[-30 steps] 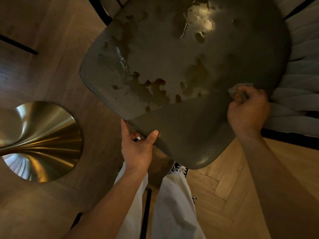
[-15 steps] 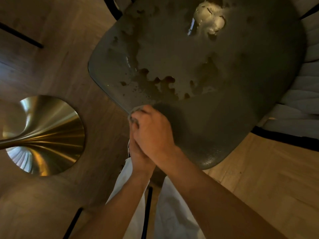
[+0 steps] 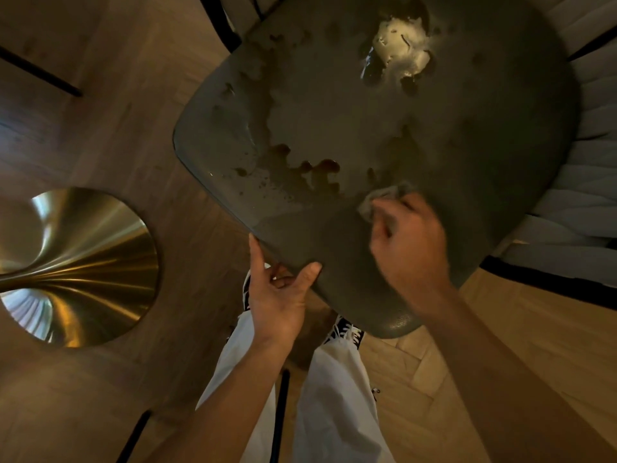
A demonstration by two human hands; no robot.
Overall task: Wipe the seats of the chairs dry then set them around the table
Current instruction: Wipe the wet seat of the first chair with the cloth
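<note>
A dark grey chair seat [image 3: 384, 121] fills the upper middle of the view, with wet patches and a shining puddle [image 3: 399, 50] near its far side. My right hand [image 3: 409, 242] grips a small grey cloth [image 3: 384, 197] and presses it on the seat's near part, beside the wet blotches. My left hand [image 3: 278, 295] holds the seat's front edge, thumb on top and fingers underneath. The strip of seat nearest me looks matt.
A brass trumpet-shaped table base [image 3: 73, 269] stands on the wooden floor at the left. The chair's pale ribbed backrest [image 3: 577, 202] runs along the right. Thin black chair legs [image 3: 40, 75] show at the upper left, and my white trousers [image 3: 320, 396] below.
My right hand swept the cloth from the seat's right side to its left front corner, then back toward the middle. My left hand has stayed on the front edge.
</note>
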